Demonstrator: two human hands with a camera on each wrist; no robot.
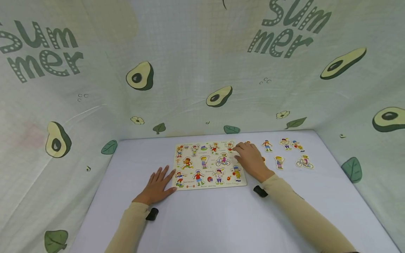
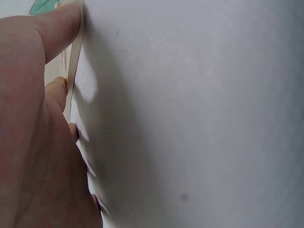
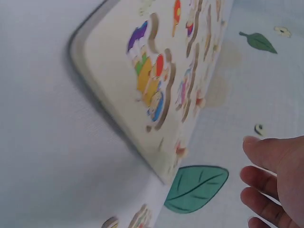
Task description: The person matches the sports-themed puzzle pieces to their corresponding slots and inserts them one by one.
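A pale wooden puzzle board (image 1: pixel 202 186) with printed sport figures in cut-out recesses lies flat on the white table. My left hand (image 1: pixel 156 189) rests spread on the table, its thumb and fingertips at the board's left edge. In the left wrist view, fingers (image 2: pixel 59 35) lie against that edge. Over the board's upper right part hovers my right hand (image 1: pixel 252 160), fingers loosely bent near the tennis figure (image 1: pixel 230 146). The right wrist view shows that hand's thumb (image 3: pixel 266 152) apart from its fingers, with nothing between them.
Several loose figure pieces lie right of the board, among them a cyclist (image 1: pixel 304 162), a figure in purple (image 1: pixel 280 162) and a skater (image 1: pixel 267 145). Two more sit close together at the back right. A fabric backdrop (image 1: pixel 177 116) printed with avocados rises behind the table (image 1: pixel 202 225).
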